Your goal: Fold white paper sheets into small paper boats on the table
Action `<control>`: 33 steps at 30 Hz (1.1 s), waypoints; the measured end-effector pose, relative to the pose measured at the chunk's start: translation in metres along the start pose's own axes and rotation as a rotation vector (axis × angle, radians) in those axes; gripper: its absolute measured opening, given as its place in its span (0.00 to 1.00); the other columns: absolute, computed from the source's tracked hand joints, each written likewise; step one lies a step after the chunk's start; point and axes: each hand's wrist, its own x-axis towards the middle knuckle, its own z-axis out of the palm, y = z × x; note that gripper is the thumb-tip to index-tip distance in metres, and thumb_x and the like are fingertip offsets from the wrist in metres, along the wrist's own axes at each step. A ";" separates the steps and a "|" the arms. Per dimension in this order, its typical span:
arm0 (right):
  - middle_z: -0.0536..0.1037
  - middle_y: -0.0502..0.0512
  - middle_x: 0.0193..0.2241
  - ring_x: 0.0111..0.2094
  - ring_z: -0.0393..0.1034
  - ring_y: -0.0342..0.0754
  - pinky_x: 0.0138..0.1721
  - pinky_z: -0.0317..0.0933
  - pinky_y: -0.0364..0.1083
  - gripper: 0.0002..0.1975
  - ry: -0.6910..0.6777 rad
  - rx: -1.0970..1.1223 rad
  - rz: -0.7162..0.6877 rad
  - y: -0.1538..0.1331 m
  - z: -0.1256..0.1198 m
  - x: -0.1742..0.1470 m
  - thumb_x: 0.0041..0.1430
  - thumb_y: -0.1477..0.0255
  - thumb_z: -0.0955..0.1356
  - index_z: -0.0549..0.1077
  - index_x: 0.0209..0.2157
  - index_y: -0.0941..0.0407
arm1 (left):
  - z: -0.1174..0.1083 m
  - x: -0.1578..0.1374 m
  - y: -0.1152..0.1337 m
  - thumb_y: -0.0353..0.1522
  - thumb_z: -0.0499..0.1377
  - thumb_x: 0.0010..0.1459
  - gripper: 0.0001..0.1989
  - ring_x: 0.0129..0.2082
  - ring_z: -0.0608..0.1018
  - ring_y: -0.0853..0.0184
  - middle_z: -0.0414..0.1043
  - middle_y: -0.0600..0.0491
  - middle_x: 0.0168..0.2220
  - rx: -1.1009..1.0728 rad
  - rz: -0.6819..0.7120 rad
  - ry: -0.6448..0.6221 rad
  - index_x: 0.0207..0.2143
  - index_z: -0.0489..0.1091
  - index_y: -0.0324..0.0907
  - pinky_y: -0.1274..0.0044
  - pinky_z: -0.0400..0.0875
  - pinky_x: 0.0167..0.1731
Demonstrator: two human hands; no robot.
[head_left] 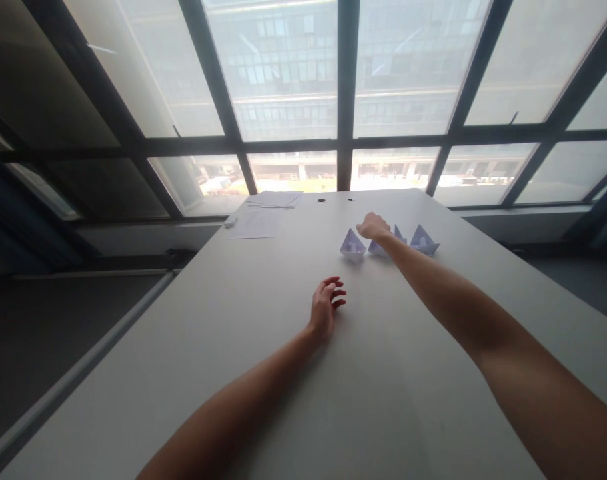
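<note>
Three folded white paper boats stand in a row far out on the grey table (193,347). My right hand (372,227) reaches out over the middle paper boat (379,250), fingers closed around its top, hiding most of it. The left paper boat (352,245) stands just left of that hand, and the right paper boat (423,240) just right of it. My left hand (326,303) rests on the table nearer to me, fingers loosely curled and apart, holding nothing.
Loose white paper sheets (256,223) and a second stack (276,199) lie at the far left of the table, with a small white object (230,221) at the edge. Two dark holes (321,199) mark the far end. Large windows rise behind.
</note>
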 end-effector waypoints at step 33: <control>0.51 0.62 0.68 0.68 0.41 0.54 0.65 0.33 0.56 0.28 -0.189 -0.114 -0.427 0.122 0.054 -0.210 0.66 0.60 0.59 0.58 0.65 0.55 | 0.001 -0.010 -0.009 0.47 0.49 0.64 0.28 0.68 0.50 0.49 0.50 0.47 0.68 1.627 0.405 -0.489 0.64 0.57 0.50 0.52 0.38 0.62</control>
